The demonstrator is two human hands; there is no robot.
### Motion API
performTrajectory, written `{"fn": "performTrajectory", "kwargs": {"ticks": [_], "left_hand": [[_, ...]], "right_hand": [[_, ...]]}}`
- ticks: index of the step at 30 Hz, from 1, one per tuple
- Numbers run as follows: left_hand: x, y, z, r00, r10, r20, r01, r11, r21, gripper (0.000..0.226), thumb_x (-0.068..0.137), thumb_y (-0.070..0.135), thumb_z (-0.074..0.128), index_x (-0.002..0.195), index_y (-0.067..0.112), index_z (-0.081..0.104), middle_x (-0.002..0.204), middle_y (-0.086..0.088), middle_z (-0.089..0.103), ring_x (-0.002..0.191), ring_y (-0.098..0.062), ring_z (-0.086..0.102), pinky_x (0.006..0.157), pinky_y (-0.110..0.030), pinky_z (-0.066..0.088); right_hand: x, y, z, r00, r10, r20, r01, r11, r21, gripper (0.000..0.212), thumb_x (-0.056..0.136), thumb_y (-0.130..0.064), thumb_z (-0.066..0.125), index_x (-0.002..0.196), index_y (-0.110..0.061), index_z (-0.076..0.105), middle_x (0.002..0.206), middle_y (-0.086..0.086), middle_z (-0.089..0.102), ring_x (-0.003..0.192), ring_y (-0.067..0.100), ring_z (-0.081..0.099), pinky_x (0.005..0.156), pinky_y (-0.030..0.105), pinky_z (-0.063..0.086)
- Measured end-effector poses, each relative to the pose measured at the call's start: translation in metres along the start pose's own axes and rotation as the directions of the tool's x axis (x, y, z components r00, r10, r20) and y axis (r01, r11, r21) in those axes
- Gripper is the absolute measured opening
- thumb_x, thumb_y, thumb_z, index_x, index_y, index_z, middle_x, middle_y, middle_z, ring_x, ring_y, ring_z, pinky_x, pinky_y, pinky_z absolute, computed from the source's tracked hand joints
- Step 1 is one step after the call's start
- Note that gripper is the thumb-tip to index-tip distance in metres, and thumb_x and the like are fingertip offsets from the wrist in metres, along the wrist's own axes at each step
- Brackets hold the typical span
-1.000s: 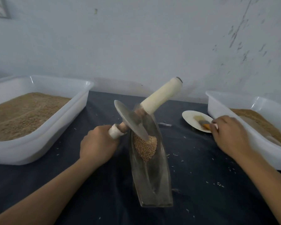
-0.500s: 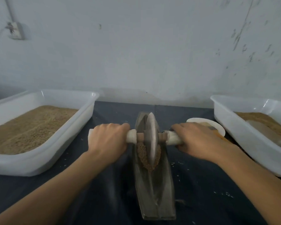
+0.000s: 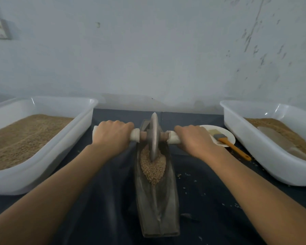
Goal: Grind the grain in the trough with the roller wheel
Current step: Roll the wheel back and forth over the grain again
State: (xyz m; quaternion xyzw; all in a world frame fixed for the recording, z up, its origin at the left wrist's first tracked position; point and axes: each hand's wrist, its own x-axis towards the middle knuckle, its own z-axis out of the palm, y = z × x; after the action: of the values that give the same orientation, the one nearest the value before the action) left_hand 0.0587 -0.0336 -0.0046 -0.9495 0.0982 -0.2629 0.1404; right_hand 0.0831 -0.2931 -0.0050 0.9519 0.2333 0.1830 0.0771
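**Grain whole, rolling barely begun**

Grain point(image 3: 153, 167) sits heaped in the far half of the boat-shaped metal trough point(image 3: 156, 209), which runs from six o'clock toward twelve on the dark tablecloth point(image 3: 201, 200). The kernels look whole and unbroken, so the grinding seems barely started; nearly all of the rolling is left to do. The near half of the trough holds no grain.

The roller wheel point(image 3: 154, 137) stands upright on edge at the twelve o'clock end of the heap, its rim sunk into the kernels. The left hand point(image 3: 112, 137) wraps its fingers round the white-wrapped handle at nine o'clock of the disc, and the right hand point(image 3: 195, 138) grips the matching handle at three o'clock.

A white tub of grain point(image 3: 42, 156) stands at nine o'clock and a second tub point(image 3: 272, 156) at three. Between the trough and the second tub lies a small plate point(image 3: 228, 137) with an orange-handled brush point(image 3: 231, 145). Stray kernels dot the cloth.
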Motion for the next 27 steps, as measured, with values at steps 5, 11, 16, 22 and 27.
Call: {"fn": "performTrajectory", "kwargs": {"ticks": [5, 11, 16, 22, 27], "left_hand": [[-0.040, 0.002, -0.026, 0.997, 0.062, 0.052, -0.061, 0.998, -0.016, 0.028, 0.081, 0.040, 0.060, 0.081, 0.033, 0.033, 0.073, 0.010, 0.055, 0.064, -0.017, 0.057, 0.051, -0.029, 0.024], [-0.081, 0.006, -0.052, 0.991, 0.133, 0.009, -0.133, 0.991, 0.027, 0.054, 0.063, 0.041, 0.075, 0.068, 0.034, 0.022, 0.054, 0.013, 0.031, 0.047, -0.008, 0.026, 0.046, -0.023, 0.004], [-0.034, 0.006, -0.016, 1.000, -0.017, 0.022, 0.016, 0.999, 0.052, 0.029, 0.082, 0.041, 0.060, 0.080, 0.032, 0.033, 0.070, 0.009, 0.053, 0.061, -0.017, 0.055, 0.051, -0.029, 0.022], [0.026, -0.003, 0.015, 0.995, -0.101, 0.000, 0.101, 0.995, -0.006, 0.010, 0.087, 0.031, 0.056, 0.087, 0.026, 0.047, 0.083, 0.001, 0.065, 0.071, -0.025, 0.061, 0.058, -0.032, 0.039], [-0.023, 0.001, -0.011, 1.000, 0.011, 0.009, -0.011, 0.999, -0.045, 0.029, 0.084, 0.036, 0.061, 0.080, 0.029, 0.033, 0.071, 0.008, 0.051, 0.060, -0.019, 0.048, 0.054, -0.030, 0.028]], "right_hand": [[-0.052, -0.008, -0.022, 0.994, -0.026, 0.105, 0.019, 0.998, 0.064, 0.023, 0.083, -0.037, 0.061, 0.093, -0.029, 0.041, 0.093, 0.000, 0.064, 0.083, 0.027, 0.061, 0.065, 0.037, 0.046], [-0.097, -0.011, -0.040, 0.988, -0.052, 0.143, 0.045, 0.998, 0.053, 0.028, 0.078, -0.044, 0.059, 0.087, -0.033, 0.035, 0.080, -0.006, 0.056, 0.073, 0.018, 0.058, 0.060, 0.036, 0.045], [-0.035, -0.007, -0.011, 0.995, 0.049, 0.083, -0.050, 0.999, 0.003, 0.022, 0.082, -0.039, 0.062, 0.092, -0.029, 0.045, 0.086, -0.001, 0.064, 0.077, 0.026, 0.061, 0.059, 0.034, 0.041], [0.037, 0.009, 0.009, 0.996, 0.079, -0.036, -0.081, 0.994, -0.071, 0.022, 0.083, -0.034, 0.064, 0.098, -0.022, 0.052, 0.089, 0.006, 0.066, 0.076, 0.031, 0.060, 0.059, 0.034, 0.037], [-0.020, -0.002, -0.009, 0.998, 0.027, 0.056, -0.028, 0.999, 0.027, 0.020, 0.083, -0.037, 0.061, 0.093, -0.027, 0.047, 0.086, 0.000, 0.064, 0.078, 0.025, 0.061, 0.065, 0.037, 0.047]]}}
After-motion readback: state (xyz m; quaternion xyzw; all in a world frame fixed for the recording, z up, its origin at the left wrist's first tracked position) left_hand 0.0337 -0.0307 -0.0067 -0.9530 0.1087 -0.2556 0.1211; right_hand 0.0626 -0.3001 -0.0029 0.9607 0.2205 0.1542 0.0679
